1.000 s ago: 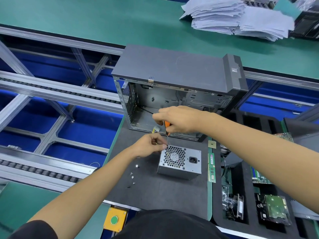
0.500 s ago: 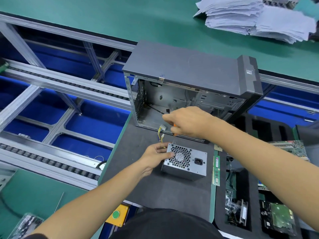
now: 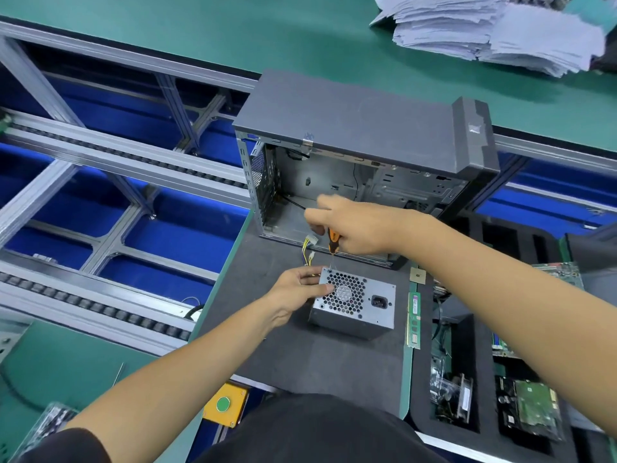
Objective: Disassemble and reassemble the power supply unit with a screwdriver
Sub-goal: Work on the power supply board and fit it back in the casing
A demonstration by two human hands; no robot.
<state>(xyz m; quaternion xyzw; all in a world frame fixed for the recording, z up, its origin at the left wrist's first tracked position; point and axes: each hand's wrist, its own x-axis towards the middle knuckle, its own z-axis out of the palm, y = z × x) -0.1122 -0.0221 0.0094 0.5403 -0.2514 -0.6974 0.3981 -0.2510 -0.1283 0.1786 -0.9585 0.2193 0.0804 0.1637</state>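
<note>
A grey power supply unit (image 3: 370,314) with a honeycomb fan grille stands on the dark mat (image 3: 300,355). My left hand (image 3: 293,292) holds its left end, thumb lying on the grille. My right hand (image 3: 357,228) grips an orange-handled screwdriver (image 3: 332,243) held upright. Its thin shaft points down to the unit's top left corner. Yellow cables (image 3: 309,250) trail from behind the unit toward the open grey computer case (image 3: 360,152).
A green RAM stick (image 3: 414,315) lies right of the unit. Foam trays (image 3: 467,355) at the right hold boards and a drive. A paper stack (image 3: 494,31) sits far back. A blue conveyor frame (image 3: 110,182) runs at the left. A yellow button box (image 3: 224,406) hangs below the mat.
The view has shifted, so the unit sits further right and lower. My right hand has lifted a little, showing more of the screwdriver handle. My left hand's thumb has slid onto the grille.
</note>
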